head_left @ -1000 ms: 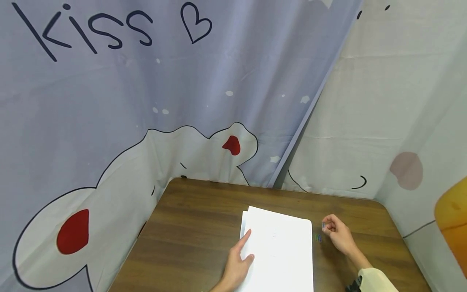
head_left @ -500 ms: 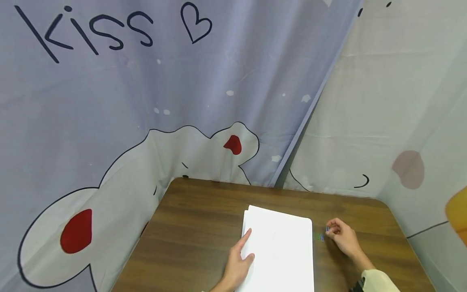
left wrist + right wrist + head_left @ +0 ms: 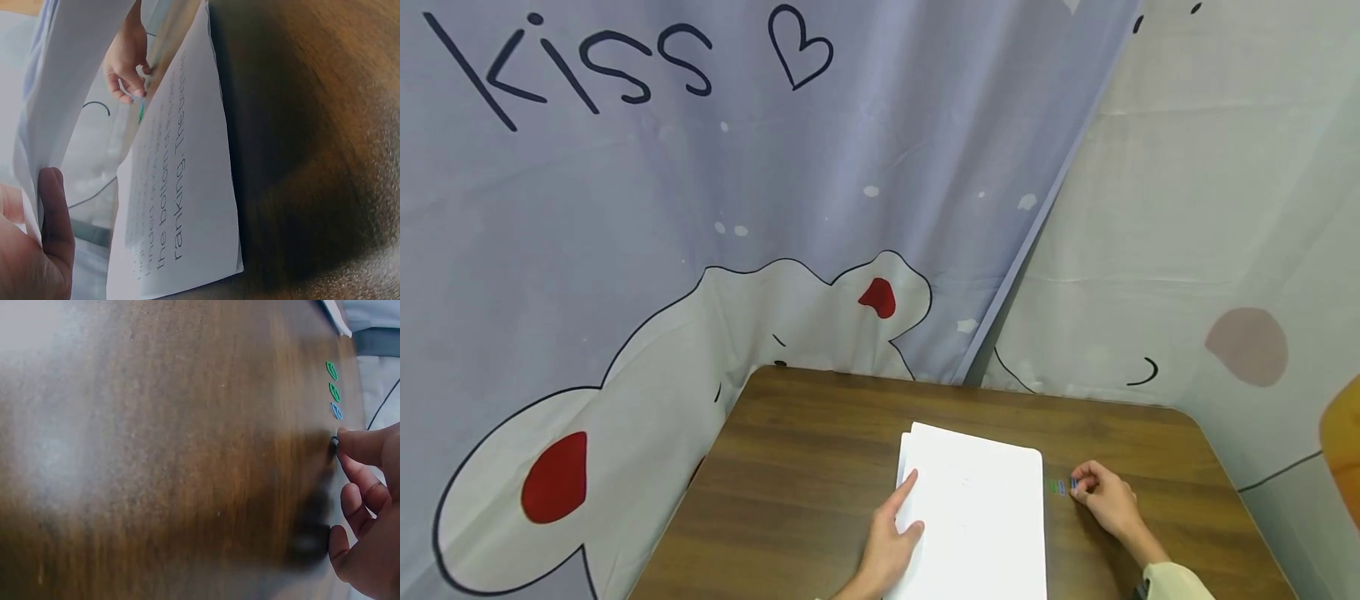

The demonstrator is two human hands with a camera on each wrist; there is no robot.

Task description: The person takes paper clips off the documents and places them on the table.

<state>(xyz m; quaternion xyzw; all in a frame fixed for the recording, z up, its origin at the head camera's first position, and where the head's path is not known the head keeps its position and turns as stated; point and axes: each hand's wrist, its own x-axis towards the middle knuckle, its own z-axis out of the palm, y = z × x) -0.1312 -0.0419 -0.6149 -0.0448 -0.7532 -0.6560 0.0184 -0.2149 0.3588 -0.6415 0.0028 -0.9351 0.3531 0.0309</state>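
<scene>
My left hand (image 3: 886, 548) grips the left edge of some white sheets of paper (image 3: 981, 517), thumb on top. In the left wrist view these sheets stand raised above a lower stack of printed pages (image 3: 194, 187) on the table. To the right of the paper, my right hand (image 3: 1111, 504) pinches a blue paper clip (image 3: 1074, 483) between thumb and fingertip, low over the table; whether the clip touches it I cannot tell. Beside it, two green paper clips (image 3: 335, 392) and one blue paper clip (image 3: 337, 411) lie in a row, mostly hidden in the left wrist view.
Under everything is a brown wooden table (image 3: 805, 467) with rounded far corners. A printed curtain (image 3: 820, 183) hangs along its far and left sides, and a pale cloth (image 3: 1150, 250) hangs along the right.
My right hand has moved slightly right and down towards the table with the blue paper clip, to beside the row of clips. My left hand and the paper stay in place.
</scene>
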